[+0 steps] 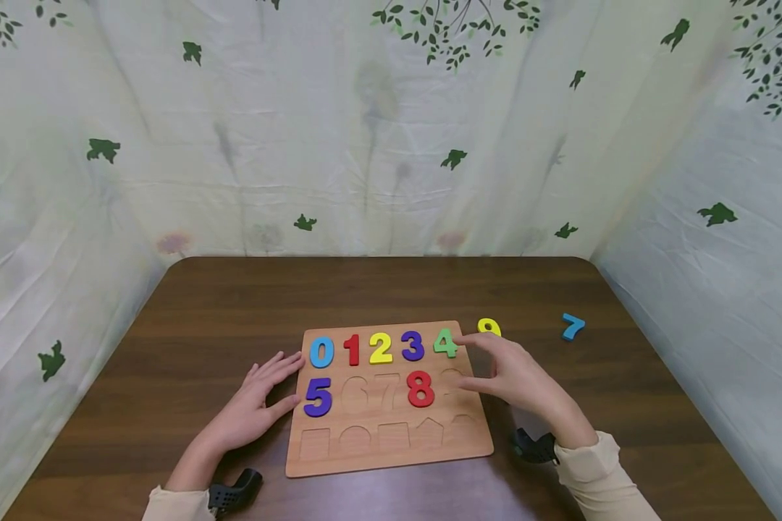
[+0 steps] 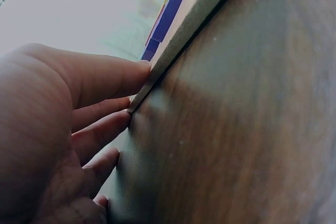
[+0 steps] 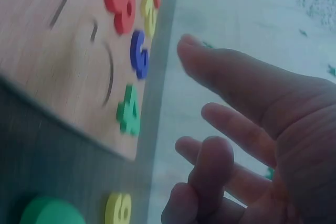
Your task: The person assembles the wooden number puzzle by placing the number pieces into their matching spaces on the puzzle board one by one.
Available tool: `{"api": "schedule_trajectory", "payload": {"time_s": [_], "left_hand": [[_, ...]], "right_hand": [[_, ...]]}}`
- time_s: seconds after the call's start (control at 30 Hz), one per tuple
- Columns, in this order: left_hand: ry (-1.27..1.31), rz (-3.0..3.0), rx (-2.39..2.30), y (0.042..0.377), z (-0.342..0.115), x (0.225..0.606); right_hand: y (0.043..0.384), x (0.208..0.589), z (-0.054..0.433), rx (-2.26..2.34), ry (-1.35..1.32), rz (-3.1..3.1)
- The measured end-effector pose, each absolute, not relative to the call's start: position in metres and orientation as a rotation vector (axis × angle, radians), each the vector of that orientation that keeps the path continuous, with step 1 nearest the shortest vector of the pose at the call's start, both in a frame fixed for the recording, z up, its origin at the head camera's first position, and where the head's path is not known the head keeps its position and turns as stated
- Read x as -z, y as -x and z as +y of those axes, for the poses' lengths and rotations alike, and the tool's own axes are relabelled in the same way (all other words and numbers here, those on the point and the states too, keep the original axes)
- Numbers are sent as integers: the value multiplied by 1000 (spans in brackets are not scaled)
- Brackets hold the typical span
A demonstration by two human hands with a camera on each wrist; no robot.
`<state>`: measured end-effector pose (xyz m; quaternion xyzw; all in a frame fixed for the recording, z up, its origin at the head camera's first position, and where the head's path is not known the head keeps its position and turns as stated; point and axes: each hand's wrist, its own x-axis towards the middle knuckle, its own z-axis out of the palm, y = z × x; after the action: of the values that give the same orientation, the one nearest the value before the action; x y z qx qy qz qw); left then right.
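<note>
A wooden number board (image 1: 391,415) lies on the table, with 0, 1, 2, 3 and a green 4 (image 1: 448,346) along its top row. Below them sit a purple 5 (image 1: 318,396) and a red 8 (image 1: 420,389). My left hand (image 1: 254,407) touches the board's left edge, thumb (image 2: 113,77) and fingertips against it, fingers fairly straight. Over the right edge, beside the 4, hovers my right hand (image 1: 518,376); thumb and fingers are spread, holding nothing. It partly hides a yellow 9 (image 1: 489,321). The right wrist view also shows a rounded green piece (image 3: 52,214), cut off below.
A blue 7 (image 1: 573,326) lies on the brown table (image 1: 234,304), to the right of the 9. Outlined recesses show on the board's middle and bottom rows. A pale curtain (image 1: 339,145) with leaf prints hangs behind and at both sides.
</note>
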<state>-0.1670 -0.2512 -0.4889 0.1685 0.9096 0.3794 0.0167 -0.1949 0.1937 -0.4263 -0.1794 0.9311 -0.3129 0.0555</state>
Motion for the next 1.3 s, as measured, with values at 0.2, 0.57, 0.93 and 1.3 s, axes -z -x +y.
{"api": "schedule_trajectory", "payload": {"time_s": [0.2,0.57,0.93,1.3], "left_hand": [[-517,2820,-1176,167,-252,490],[-504,2826,-1161,169,-253,492],[-510,2822,-1166,169,-252,491],[-518,2827,-1166,170,-253,493]], "right_hand": [[193,431,212,867,480,2898],[188,439,243,844,480,2946],[181,446,259,804,392,2953],[181,452,264,760,309,2914]]}}
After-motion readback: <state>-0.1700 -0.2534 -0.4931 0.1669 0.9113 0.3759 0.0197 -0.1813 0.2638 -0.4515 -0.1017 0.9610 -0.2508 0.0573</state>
